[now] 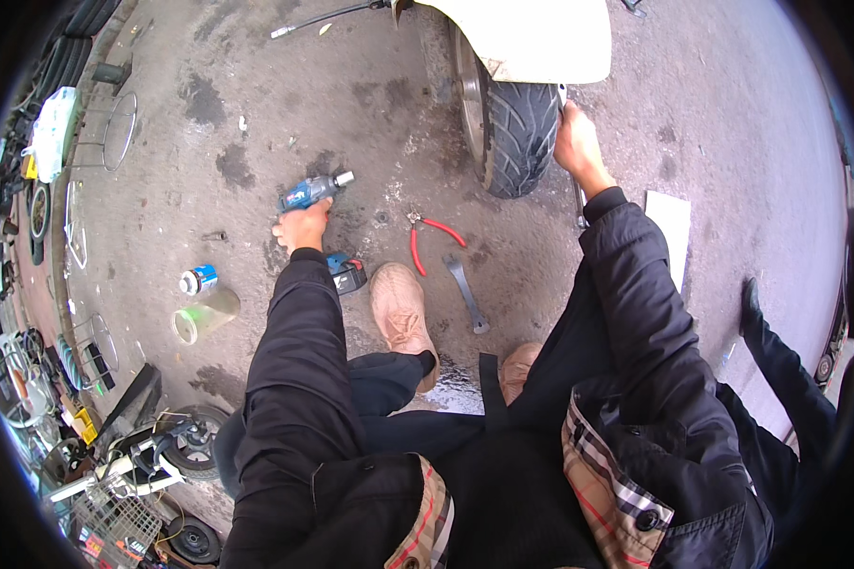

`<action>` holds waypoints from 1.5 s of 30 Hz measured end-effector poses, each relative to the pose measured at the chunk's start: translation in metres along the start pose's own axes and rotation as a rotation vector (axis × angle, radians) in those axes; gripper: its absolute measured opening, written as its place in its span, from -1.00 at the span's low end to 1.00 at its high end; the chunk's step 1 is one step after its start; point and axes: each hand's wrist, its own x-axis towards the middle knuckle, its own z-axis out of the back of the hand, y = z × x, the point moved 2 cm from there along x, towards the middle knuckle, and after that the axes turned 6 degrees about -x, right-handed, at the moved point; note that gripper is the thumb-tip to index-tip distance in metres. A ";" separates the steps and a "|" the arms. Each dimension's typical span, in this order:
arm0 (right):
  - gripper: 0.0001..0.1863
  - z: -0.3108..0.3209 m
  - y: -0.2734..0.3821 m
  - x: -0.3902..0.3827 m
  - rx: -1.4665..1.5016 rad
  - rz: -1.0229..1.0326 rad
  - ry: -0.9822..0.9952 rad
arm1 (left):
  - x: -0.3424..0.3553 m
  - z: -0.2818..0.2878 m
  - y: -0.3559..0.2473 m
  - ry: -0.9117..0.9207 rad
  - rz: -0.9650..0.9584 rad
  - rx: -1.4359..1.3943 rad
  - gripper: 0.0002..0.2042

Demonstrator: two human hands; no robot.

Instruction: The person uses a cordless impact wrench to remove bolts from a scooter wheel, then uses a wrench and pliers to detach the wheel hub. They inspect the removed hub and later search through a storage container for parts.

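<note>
My left hand [302, 225] is closed round the grip of a blue cordless impact wrench [306, 192], which has a socket at its front and a dark battery base beside my wrist. My right hand [579, 147], beside the black tyre [520, 142] under a white body panel [531, 33], grips a silver metal tool [563, 93], partly hidden. Red-handled pliers [419, 248] and a flat grey spanner [465, 294] lie on the pavement between my hands. A small loose socket [216, 236] lies left of my left hand.
A blue-and-white can [199, 279] and a translucent container [206, 316] lie at left. Wheels, tyres and scooter parts [133, 474] line the left side. A long bar [323, 19] lies ahead. A white board [667, 237] is at right, near another person's dark-clothed leg [788, 379].
</note>
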 end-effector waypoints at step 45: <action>-0.67 -0.034 -0.029 -0.116 -0.481 -0.022 1.152 | -0.056 -0.035 -0.147 0.464 -0.652 -0.616 -0.52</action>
